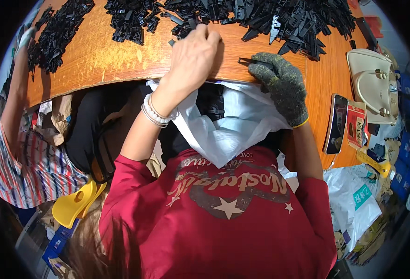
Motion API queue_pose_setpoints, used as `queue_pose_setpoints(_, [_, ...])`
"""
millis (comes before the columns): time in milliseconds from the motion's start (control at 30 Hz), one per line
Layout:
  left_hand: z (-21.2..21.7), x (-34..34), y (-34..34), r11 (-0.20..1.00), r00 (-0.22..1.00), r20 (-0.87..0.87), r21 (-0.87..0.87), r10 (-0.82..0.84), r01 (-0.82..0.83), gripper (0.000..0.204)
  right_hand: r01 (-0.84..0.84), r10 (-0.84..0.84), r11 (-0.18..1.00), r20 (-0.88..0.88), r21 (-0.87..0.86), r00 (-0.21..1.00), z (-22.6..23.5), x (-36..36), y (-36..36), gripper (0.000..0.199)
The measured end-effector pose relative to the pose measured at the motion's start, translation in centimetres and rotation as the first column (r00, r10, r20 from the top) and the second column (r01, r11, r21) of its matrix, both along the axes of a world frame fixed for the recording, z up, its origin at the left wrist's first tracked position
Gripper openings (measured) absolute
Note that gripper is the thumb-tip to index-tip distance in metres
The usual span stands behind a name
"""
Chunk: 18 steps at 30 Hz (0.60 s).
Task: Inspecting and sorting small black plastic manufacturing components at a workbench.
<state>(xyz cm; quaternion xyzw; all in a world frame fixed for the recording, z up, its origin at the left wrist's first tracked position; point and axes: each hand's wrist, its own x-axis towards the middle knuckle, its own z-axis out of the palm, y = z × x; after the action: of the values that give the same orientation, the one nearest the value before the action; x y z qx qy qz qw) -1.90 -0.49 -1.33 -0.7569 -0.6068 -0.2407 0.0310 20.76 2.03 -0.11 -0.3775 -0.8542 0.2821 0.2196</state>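
From the gloved right grip (281,87), a black part (247,61) juts leftward.

Stretching as an orange-brown wood-grain tabletop (84,60), showing yellow wear (121,58) left of centre; carrying heaps of black parts (293,23) along the far and left edges; bearing a phone (336,123), a red packet (356,125) beside it and a cream handbag (365,88) toward the right edge.

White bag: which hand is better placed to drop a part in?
Probably the right hand: it holds a black part near the bag, while the left hand is farther off, at the black pieces.
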Motion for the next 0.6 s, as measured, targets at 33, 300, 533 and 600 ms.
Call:
queue_pose_setpoints(33, [-0.1,-0.1,-0.1,0.998,0.998,-0.006,-0.006,-0.060,0.060,0.016,0.021,-0.021,1.000,0.008,-0.023,1.000,0.0,0.0,0.0,0.021])
queue_pose_setpoints(300, [-1.8,0.9,-0.4,0.946,0.770,0.562,0.081,-0.302,0.313,0.018,-0.094,0.052,0.919,0.120,0.383,0.991,-0.5,0.3,0.8,0.026])
queue_pose_setpoints(533, [-1.2,0.9,-0.7,0.926,0.669,0.739,-0.198,-0.073,0.320,0.022,-0.290,0.169,0.850,0.293,0.440,0.941,-0.6,1.1,2.2,0.030])
queue_pose_setpoints(600, [-1.5,0.9,-0.6,0.935,0.626,0.770,-0.121,-0.123,0.334,0.022,-0.319,0.191,0.840,0.311,0.440,0.931,0.2,1.0,2.4,0.028])
